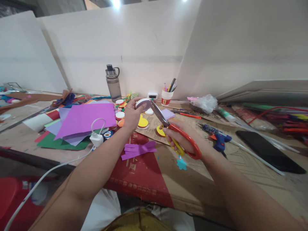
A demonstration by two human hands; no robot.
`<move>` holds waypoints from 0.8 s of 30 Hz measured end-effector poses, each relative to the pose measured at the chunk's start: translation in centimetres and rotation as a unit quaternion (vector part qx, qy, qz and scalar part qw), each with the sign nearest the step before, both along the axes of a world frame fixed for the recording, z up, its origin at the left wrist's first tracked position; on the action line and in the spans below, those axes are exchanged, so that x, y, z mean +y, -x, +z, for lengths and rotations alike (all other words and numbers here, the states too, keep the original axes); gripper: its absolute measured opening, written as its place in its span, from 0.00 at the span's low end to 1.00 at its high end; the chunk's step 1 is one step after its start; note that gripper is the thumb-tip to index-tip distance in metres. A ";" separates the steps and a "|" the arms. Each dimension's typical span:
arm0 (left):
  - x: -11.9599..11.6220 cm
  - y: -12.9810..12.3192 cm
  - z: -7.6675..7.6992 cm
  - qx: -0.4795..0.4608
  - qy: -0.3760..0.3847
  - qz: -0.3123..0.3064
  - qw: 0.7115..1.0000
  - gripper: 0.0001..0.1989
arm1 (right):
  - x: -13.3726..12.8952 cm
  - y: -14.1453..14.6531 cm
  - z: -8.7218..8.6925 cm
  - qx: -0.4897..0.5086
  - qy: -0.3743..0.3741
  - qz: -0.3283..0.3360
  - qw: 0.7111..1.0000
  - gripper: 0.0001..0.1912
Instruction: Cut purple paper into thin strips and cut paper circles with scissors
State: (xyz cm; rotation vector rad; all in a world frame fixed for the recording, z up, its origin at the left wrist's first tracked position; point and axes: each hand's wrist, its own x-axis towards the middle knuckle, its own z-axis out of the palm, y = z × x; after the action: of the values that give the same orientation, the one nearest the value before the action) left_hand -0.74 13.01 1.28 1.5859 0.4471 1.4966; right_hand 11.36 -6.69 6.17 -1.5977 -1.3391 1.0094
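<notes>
My left hand (132, 112) pinches a small round disc (143, 105), pale purple with a white edge, and holds it above the table. My right hand (183, 134) grips a pair of scissors (160, 114) by a red and yellow handle. The scissors' blades reach to the right edge of the disc; whether they are cutting into it I cannot tell. Below my hands lie yellow discs (143, 122) with white undersides and several purple strips (138, 149). A small blue star-shaped piece (181, 164) rests nearer to me.
Coloured sheets (90, 117) are piled at left beside a white plug (96, 139) with a trailing cable. A water bottle (113, 85) and a cup of pens (166, 97) stand along the back. At right lie a blue glue gun (218, 137) and a black flat object (267, 150).
</notes>
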 end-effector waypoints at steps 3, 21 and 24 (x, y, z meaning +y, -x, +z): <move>-0.3 0.1 0.2 -0.007 0.014 -0.023 1.000 0.12 | -0.1 0.2 0.1 -0.005 0.002 0.002 1.000 0.10; -1.4 0.1 0.8 -0.012 0.012 -0.081 0.997 0.13 | -0.3 0.4 0.1 -0.037 -0.031 -0.003 0.999 0.13; -1.8 0.1 1.1 -0.011 0.020 -0.081 0.996 0.12 | -0.3 0.2 -0.1 -0.045 -0.037 0.002 0.998 0.15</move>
State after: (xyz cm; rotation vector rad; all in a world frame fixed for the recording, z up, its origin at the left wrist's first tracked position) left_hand -0.83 11.17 2.35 1.5359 0.3255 1.3735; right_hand 11.15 -6.98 6.09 -1.6009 -1.4248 0.8892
